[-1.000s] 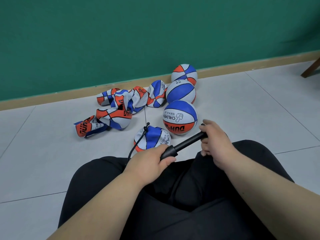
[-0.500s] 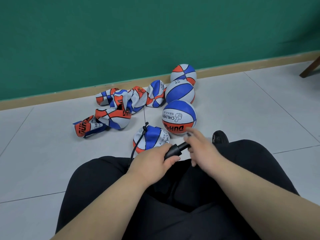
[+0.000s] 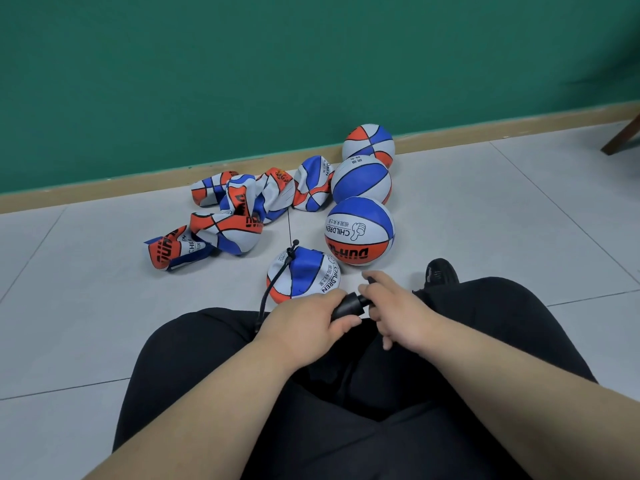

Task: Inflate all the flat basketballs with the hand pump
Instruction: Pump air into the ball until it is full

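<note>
Pumping step, mid-stroke: left hand (image 3: pixel 311 323) wrapped round the barrel of the black pump (image 3: pixel 346 306), right hand (image 3: pixel 394 306) curled on the handle. The handle is pushed right in, so the two hands almost touch, just on the near side of the part-filled ball (image 3: pixel 304 275). A thin black hose (image 3: pixel 273 285) runs from the pump up to the valve on top of that ball; the needle looks seated but can't be seen fully. The ball sits on the floor (image 3: pixel 104 306), saggy and dented on top, so judged well short of done. Next move, likely: draw the handle out to the right and drive it in again, barrel held steady so the hose doesn't tug the needle out; many strokes needed. Three round balls (image 3: pixel 360 230) line up just right of and beyond the part-filled ball, toward the green wall (image 3: pixel 242 81); they look finished. A heap of flat balls (image 3: pixel 239 216) lies left of and beyond it, count unclear since they overlap. In the way: the person's knees crowd the stroke, a black shoe (image 3: pixel 441 271) lies right of the ball near the right hand, and the nearest round ball almost touches the part-filled one. Brown chair leg (image 3: pixel 623 136) far right, no bother.
</note>
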